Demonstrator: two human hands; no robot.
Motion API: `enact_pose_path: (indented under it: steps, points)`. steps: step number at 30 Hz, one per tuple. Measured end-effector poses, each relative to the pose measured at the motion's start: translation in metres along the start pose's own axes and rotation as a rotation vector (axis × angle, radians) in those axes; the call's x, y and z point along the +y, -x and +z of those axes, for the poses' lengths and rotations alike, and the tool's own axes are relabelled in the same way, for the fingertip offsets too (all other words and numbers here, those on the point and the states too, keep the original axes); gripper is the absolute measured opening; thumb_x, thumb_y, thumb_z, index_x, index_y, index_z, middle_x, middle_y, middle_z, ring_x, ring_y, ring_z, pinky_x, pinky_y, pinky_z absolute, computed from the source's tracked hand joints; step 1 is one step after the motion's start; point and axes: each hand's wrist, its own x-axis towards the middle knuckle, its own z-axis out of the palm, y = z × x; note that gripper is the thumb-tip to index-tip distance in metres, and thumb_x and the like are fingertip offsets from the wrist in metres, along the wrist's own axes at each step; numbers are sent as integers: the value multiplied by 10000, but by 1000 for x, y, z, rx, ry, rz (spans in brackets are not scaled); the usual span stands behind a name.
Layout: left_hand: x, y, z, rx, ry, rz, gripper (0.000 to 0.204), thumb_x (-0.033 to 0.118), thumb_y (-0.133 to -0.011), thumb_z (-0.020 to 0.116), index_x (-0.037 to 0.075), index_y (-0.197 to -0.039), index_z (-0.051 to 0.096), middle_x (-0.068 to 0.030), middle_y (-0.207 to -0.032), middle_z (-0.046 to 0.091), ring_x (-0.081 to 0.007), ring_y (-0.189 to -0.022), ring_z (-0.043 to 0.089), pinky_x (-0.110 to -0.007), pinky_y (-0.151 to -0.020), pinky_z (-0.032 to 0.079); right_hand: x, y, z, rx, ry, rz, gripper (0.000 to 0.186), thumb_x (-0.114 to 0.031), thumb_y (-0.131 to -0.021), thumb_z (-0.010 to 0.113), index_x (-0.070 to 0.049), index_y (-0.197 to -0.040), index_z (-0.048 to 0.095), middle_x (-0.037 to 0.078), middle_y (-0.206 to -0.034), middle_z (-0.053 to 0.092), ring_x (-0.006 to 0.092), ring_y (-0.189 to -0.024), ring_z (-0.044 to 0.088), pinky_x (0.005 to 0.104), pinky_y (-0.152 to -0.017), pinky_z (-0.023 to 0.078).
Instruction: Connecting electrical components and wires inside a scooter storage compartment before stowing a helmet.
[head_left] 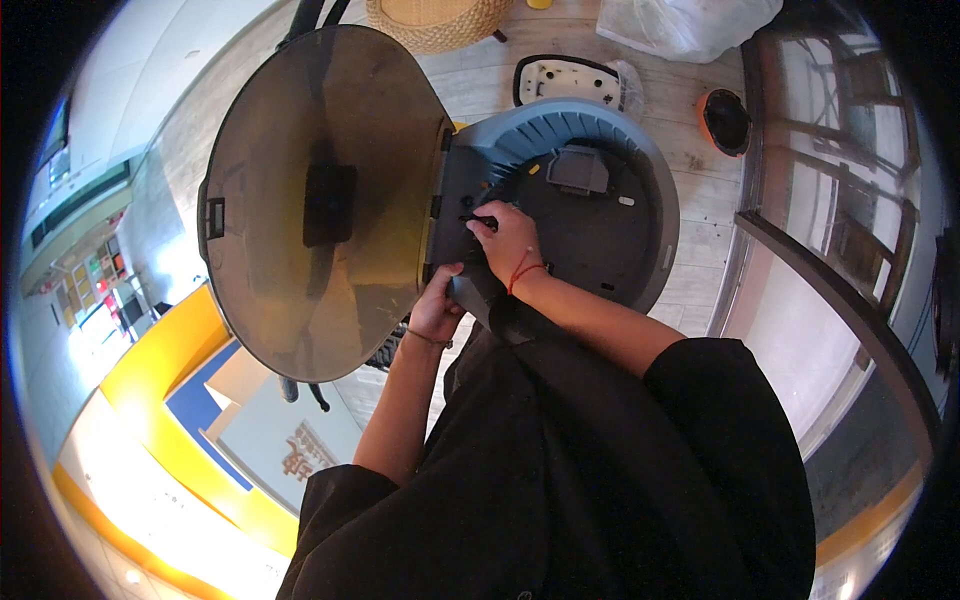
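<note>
A round grey tub-like housing [663, 220] with a ribbed inner wall stands in front of me. Its tinted, see-through lid [270, 270] is swung out to the left on a hinge edge. My left hand [437, 305] is closed on the near rim of the housing, by the lid's hinge, thumb on top. My right hand [510, 247] reaches inside, beside the hinge. Thumb and fingertips pinch a small dark piece [486, 221], too small to name. Beyond that hand, a grey box-shaped block [578, 170] sits on the dark inner floor of the housing.
A woven wicker seat [440, 25], a white tray-like part with a black edge [568, 80] and a clear plastic bag [690, 28] lie beyond the housing. An orange bowl-like object [724, 122] is by the glass panel [830, 130] at right. A yellow-and-white counter [165, 345] stands left.
</note>
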Motion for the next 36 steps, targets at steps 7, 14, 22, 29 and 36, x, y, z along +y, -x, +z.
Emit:
enact_pose_path:
  steps: [7, 14, 22, 29, 36]
  points:
    - [0, 0, -2, -24, -14, 7, 99, 223, -758, 556, 133, -792, 533, 54, -666, 532, -35, -480, 440, -164, -384, 276, -2, 0, 3, -7, 10, 3, 163, -134, -691, 634, -26, -799, 578, 150, -808, 579, 317, -788, 549, 366, -709, 436]
    - [0, 0, 1, 5, 0, 10, 101, 215, -753, 564, 133, -803, 534, 53, -665, 536, -36, -486, 452, -163, -383, 287, 0, -1, 3, -2, 14, -38, 160, -124, -693, 632, -22, -793, 560, 152, -790, 577, 315, -759, 555, 359, -677, 440]
    - [-5, -2, 0, 16, 63, 13, 106, 190, -770, 543, 113, -841, 527, 38, -655, 534, -55, -440, 421, -173, -389, 319, 0, 0, 1, -12, 52, -99, 158, -125, -711, 609, -24, -800, 526, 162, -783, 549, 340, -768, 532, 388, -676, 427]
    - [-8, -5, 0, 70, 45, 21, 84, 200, -772, 540, 121, -795, 524, 42, -633, 525, -58, -423, 392, -189, -381, 290, -3, 2, 3, -6, 15, -79, 152, -127, -716, 600, -20, -789, 521, 165, -780, 546, 345, -774, 530, 387, -679, 425]
    - [-4, -2, 2, 7, 31, 17, 96, 218, -746, 577, 143, -758, 518, 59, -620, 502, -32, -452, 406, -170, -377, 261, 0, 3, 4, 23, -13, -8, 170, -140, -716, 619, -11, -805, 553, 154, -795, 591, 315, -757, 570, 352, -676, 443]
